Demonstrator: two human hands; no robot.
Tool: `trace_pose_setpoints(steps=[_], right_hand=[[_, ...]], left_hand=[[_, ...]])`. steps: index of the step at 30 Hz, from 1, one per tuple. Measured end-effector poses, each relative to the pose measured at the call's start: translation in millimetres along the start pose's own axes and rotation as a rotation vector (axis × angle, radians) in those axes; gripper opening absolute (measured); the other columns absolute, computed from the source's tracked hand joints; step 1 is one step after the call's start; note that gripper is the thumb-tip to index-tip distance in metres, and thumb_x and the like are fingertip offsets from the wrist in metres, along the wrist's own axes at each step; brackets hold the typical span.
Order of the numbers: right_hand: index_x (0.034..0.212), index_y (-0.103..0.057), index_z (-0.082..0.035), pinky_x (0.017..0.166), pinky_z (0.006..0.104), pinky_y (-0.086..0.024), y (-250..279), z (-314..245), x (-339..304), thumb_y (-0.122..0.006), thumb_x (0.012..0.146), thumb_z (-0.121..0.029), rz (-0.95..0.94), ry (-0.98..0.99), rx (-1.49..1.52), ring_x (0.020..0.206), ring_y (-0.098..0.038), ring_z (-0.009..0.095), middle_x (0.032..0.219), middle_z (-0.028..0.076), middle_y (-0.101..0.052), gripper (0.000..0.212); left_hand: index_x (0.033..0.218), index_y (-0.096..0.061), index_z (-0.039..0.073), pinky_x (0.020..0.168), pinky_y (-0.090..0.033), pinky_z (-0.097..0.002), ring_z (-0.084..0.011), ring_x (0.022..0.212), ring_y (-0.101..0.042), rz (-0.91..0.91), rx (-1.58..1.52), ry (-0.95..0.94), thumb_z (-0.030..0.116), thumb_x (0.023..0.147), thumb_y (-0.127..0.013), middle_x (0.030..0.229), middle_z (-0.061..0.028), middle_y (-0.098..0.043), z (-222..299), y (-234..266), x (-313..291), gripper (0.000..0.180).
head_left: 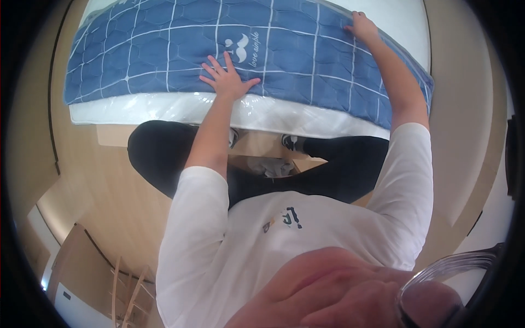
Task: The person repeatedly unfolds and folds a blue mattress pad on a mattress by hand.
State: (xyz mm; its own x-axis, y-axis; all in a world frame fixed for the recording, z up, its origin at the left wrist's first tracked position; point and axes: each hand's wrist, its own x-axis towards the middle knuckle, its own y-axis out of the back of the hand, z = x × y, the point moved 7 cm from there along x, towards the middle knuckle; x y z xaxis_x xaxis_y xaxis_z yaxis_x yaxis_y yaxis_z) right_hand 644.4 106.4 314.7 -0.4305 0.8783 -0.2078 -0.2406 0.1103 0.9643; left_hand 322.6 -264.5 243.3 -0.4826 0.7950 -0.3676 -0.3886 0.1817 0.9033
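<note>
Blue quilted pad [147, 63], white grid lines, lies across top of white mattress [136, 108]; strip of mattress side shows below near edge. Left hand [226, 81] open, flat on pad, fingers spread beside pale printed motif [241, 48]. Right hand [364, 27] at pad's far right edge, fingers bent; cannot tell whether edge is pinched. Pad likely light for its spread, soft, floppy, not fragile. Mattress cover looks glossy, so pad may slide. Best hold: bound edge [407, 59] or corners, both hands well apart; pulling by middle would probably bunch quilting.
</note>
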Motion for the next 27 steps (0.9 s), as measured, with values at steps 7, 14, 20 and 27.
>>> trace_pose_setpoints(steps=[7,14,20,27], right_hand=[[0.143,-0.050,-0.012,0.100,0.0503,-0.051,-78,28,10,-0.082,0.082,-0.042,0.134,-0.217,0.319,0.123,-0.058,0.040,0.135,0.019,-0.056,0.075],[0.127,-0.058,-0.004,0.095,0.0501,-0.051,-55,-17,-115,-0.079,0.084,-0.038,0.514,-0.250,0.535,0.110,-0.061,0.042,0.124,0.021,-0.058,0.059],[0.108,-0.067,0.001,0.090,0.0407,-0.051,50,-32,-355,-0.071,0.094,-0.034,0.408,0.019,0.807,0.106,-0.065,0.034,0.103,0.018,-0.066,0.038],[0.157,-0.021,-0.006,0.101,0.0503,-0.048,-65,181,-433,-0.074,0.082,-0.065,0.370,-1.091,1.791,0.131,-0.052,0.038,0.140,0.019,-0.047,0.109]], left_hand=[[0.164,0.002,0.008,0.109,0.005,-0.0802,-0.0620,0.147,0.014,0.110,-0.035,-0.047,0.082,0.067,-0.073,0.163,-0.0377,0.012,6,-8,2,0.143],[0.164,0.000,0.011,0.108,0.009,-0.0789,-0.0592,0.148,0.018,0.104,-0.067,-0.053,0.077,0.064,-0.079,0.163,-0.0360,0.013,14,-7,13,0.143],[0.140,-0.034,-0.010,0.108,-0.043,-0.0452,-0.0450,0.122,-0.053,1.121,-1.035,0.169,0.044,0.103,-0.057,0.138,-0.0363,-0.044,-78,145,6,0.069],[0.129,-0.046,-0.013,0.095,-0.053,-0.0585,-0.0427,0.114,-0.062,0.587,-1.674,0.298,0.010,0.090,-0.052,0.128,-0.0277,-0.057,-277,245,96,0.046]])
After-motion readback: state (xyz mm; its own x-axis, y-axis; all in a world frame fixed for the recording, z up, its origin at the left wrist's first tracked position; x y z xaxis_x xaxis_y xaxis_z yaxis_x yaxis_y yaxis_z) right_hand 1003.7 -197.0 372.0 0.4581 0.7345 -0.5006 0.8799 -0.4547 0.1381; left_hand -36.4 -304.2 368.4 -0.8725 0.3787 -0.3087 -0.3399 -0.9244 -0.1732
